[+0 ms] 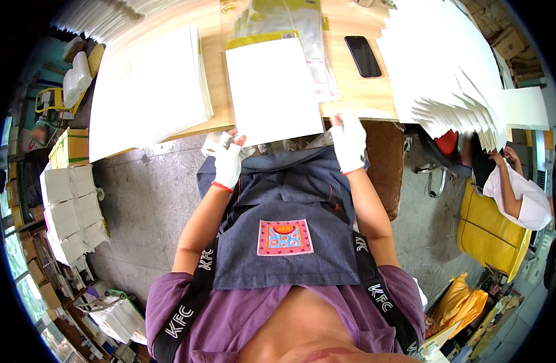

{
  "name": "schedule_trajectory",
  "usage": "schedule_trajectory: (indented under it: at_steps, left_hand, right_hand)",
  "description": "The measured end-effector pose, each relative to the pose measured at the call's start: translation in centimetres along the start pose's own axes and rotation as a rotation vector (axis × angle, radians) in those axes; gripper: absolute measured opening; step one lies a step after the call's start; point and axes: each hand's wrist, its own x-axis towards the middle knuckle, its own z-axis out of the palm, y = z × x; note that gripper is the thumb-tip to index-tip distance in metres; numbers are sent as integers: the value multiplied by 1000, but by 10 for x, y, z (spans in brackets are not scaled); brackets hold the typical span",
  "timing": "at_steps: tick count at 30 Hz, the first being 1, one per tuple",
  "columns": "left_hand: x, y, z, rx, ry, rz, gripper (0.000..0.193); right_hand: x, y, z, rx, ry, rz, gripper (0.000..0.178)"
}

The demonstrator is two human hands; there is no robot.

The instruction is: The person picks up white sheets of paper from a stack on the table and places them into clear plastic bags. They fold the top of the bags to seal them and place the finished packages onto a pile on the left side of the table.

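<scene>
A white paper sheet or thin stack lies in front of me, its near edge reaching past the table's front edge. Under its far end show clear plastic bags with olive-yellow bands; whether the paper is inside one, I cannot tell. My left hand, in a white glove with bare fingertips, is closed at the paper's near left corner. Beside the near right corner, slightly apart from it, my right hand wears a similar glove. Its fingers are loosely bent and a little blurred, with nothing visible in them.
White paper stacks lie left and right on the wooden table. A black phone rests near the right stack. Wrapped bundles stand on the left floor; another person sits at the right near a yellow-covered object.
</scene>
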Motion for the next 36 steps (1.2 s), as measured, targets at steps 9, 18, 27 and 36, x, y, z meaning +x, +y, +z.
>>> schedule_trajectory:
  at_steps: [9, 18, 27, 36]
  left_hand:
    - [27, 61, 16, -66, -185, -233, 13]
    - [32, 120, 65, -119, -196, -106, 10]
    - [46, 155, 53, -122, -232, -17, 13]
    - [34, 239, -94, 124, -112, 405, 20]
  right_hand:
    - [3, -16, -11, 302, 48, -221, 27]
    - [19, -68, 29, -140, -233, -499, 41]
    - [25, -47, 55, -248, -592, -70, 55]
    - [23, -49, 59, -406, -618, -93, 64]
